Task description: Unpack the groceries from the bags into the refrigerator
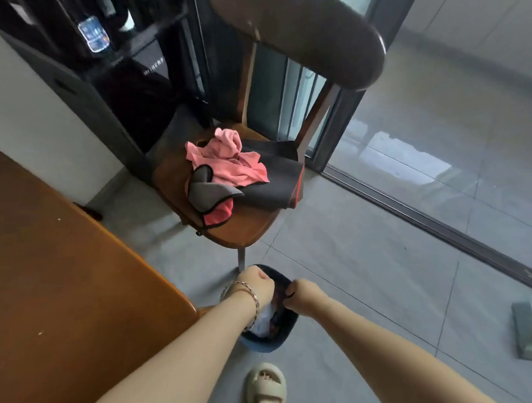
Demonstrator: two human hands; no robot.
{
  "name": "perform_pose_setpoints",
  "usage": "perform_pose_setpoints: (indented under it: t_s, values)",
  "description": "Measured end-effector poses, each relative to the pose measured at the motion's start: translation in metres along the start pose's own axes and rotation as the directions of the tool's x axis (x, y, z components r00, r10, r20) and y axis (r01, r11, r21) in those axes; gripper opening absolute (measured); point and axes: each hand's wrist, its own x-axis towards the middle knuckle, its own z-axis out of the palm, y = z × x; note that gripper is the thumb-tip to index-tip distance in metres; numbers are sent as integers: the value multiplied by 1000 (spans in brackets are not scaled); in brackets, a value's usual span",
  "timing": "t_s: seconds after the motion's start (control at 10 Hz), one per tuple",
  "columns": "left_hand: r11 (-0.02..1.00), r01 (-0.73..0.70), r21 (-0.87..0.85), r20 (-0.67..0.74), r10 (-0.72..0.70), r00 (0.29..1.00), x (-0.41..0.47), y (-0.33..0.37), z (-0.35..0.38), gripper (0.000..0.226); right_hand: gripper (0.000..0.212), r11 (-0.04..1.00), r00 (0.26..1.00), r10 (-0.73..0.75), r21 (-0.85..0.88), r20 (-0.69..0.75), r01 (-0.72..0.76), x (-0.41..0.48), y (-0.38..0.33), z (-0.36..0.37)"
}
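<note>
both fists, left hand [257, 285] and right hand [302, 294], grip a dark bag [284, 328] (soft, rounded).

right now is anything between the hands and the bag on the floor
Nothing visible. Both the left hand and the right hand are already at the mouth of the dark bag, fists closed on its top edge. The chair stands beyond it and the table off to the left.

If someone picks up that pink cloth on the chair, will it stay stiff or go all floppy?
Probably floppy: the pink cloth lies crumpled in soft folds on the chair. It looks thin, so likely light. Lifting it might tug the grey cloth lying partly on it.
</note>
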Motion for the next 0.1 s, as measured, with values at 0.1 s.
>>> perform_pose_setpoints:
  t_s: [0.1]
  values:
    - [984, -64, -166, -68, 53, 996, -24, 4, -19, 13, 30, 998, 993, -57, -45, -105, 53, -35, -23, -34]
